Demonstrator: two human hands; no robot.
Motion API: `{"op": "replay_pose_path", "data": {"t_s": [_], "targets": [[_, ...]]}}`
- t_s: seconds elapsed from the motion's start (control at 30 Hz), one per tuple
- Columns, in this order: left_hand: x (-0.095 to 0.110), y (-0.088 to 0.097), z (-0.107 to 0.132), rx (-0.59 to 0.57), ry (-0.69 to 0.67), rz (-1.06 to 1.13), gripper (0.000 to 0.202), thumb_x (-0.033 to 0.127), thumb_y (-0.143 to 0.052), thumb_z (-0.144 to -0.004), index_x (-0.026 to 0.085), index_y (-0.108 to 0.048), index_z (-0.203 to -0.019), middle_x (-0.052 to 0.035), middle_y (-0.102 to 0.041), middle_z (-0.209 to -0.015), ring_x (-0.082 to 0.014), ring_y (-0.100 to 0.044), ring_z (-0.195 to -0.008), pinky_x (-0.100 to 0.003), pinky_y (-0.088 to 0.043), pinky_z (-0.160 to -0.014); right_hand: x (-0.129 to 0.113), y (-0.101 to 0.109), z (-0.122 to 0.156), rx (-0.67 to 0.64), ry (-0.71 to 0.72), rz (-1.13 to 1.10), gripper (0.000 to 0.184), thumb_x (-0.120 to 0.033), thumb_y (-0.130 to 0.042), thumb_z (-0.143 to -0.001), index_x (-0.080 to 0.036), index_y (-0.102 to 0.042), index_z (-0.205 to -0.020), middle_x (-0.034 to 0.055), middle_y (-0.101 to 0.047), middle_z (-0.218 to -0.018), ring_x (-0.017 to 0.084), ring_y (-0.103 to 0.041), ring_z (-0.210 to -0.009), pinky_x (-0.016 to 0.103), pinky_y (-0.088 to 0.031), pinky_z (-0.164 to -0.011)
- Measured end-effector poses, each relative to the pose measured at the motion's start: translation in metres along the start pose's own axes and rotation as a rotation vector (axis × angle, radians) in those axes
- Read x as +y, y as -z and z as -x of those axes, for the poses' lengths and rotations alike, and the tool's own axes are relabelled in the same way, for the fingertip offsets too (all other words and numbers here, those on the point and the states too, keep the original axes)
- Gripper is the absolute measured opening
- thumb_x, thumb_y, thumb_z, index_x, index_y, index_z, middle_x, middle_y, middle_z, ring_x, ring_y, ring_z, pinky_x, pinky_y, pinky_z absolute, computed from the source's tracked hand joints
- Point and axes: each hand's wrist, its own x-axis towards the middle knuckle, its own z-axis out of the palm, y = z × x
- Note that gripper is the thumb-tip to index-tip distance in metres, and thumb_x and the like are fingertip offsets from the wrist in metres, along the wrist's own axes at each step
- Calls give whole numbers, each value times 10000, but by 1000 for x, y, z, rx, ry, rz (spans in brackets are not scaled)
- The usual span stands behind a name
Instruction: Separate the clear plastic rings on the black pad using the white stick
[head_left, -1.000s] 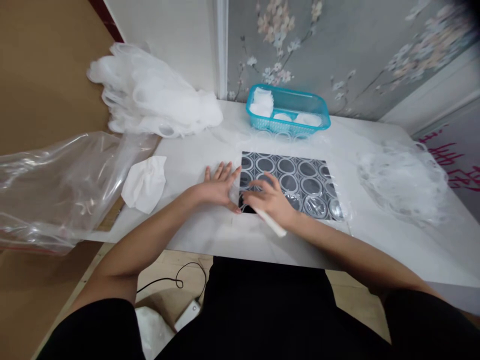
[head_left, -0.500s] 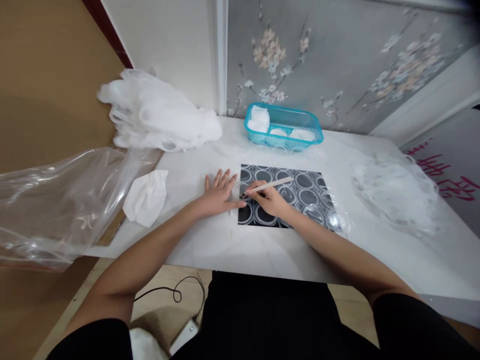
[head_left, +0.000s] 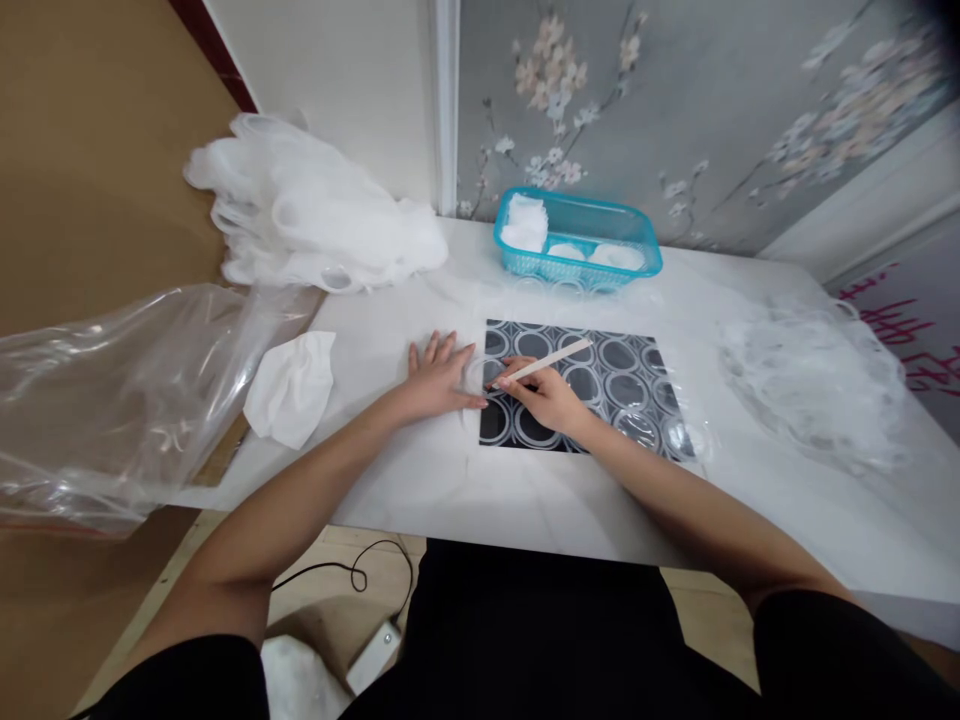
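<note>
My right hand (head_left: 544, 398) is closed around a long, pale, flat stick (head_left: 555, 357) with a dark tip pointing left. The hand rests over a dark mat (head_left: 619, 355) patterned with grey and white circles. Flat on the table, my left hand (head_left: 442, 378) has its fingers spread just left of the mat. A clear thin ring (head_left: 472, 376) lies between the two hands at the mat's left edge, close to the tip and my left thumb. Several clear round pieces (head_left: 637, 428) lie on the mat's right part.
A blue basket (head_left: 652, 265) with white round pads (head_left: 525, 222) stands behind the mat. White mesh-like rings (head_left: 322, 220) are heaped at the back left. At the left are a crumpled white sheet (head_left: 291, 390) and clear plastic (head_left: 112, 400); clear rings (head_left: 817, 380) pile up at the right.
The camera view has shifted slightly. The stick in my right hand is tilted a little more steeply, its far end higher. My left hand stays flat in about the same place.
</note>
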Motion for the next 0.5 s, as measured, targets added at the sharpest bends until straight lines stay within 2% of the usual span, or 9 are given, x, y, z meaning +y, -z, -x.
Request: {"op": "replay_pose_path", "data": {"t_s": [0.17, 0.3, 0.4, 0.43, 0.5], "targets": [[1, 1, 1, 7, 50, -21, 1048, 729, -563, -691, 246, -108, -1502, -125, 62, -1571, -391, 127, -1414, -657, 30, -1066, -3, -1, 6, 3, 78, 140, 246, -363, -482, -929, -232, -686, -891, 44, -705, -879, 244, -595, -1060, 428, -449, -965], [6, 6, 3, -19, 69, -44, 1069, 718, -562, -705, 268, -13, -1504, -117, 98, -1566, -377, 145, -1414, -680, 26, -1054, -14, -10, 18, -35, 260, 507, 175, -262, -488, -926, -246, -662, -937, 30, -711, -1047, 288, -421, -1281, 540, -253, -1091], [9, 11, 1, -85, 68, -59, 1089, 696, -587, -704, 286, 37, -1497, -117, 141, -1556, -376, 155, -1410, -694, 26, -1042, -18, -7, 6, -80, 363, 689, 178, -173, -499, -901, -268, -645, -935, 14, -720, -994, 279, -423, -1267, 566, -136, -1117], [9, 12, 1, -109, 59, -61, 1103, 694, -594, -698, 286, 50, -1495, -120, 155, -1551, -380, 164, -1406, -701, 32, -1034, -17, -2, -3, -31, 344, 709, 198, -151, -488, -895, -268, -643, -936, 19, -718, -953, 275, -447, -1239, 565, -138, -1113], [8, 14, -1, -137, 37, -65, 1125, 696, -602, -687, 282, 65, -1492, -129, 170, -1543, -395, 177, -1395, -718, 42, -1015, -12, 16, -24, 189, 236, 683, 209, -158, -456, -906, -245, -644, -921, 45, -700, -902, 272, -516, -1137, 558, -212, -1079]]}}
